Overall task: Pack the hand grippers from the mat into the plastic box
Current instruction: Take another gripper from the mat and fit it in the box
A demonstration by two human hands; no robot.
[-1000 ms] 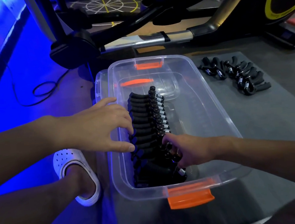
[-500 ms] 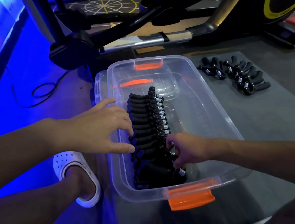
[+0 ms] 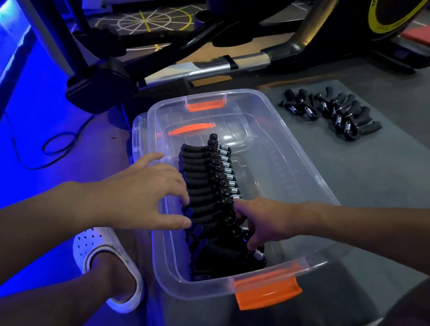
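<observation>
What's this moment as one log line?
left hand touching packed grippers; right hand down among them; plastic box part-filled; loose grippers on mat

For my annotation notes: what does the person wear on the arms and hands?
Nothing shows there: no sleeves are in view, and the left hand and right hand carry no gloves, rings, watch or bands. A white perforated clog is on one foot.

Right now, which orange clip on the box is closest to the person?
The orange clip on the plastic box's near end, just below the right hand. The far clip sits at the opposite end, toward the exercise machine.
</observation>
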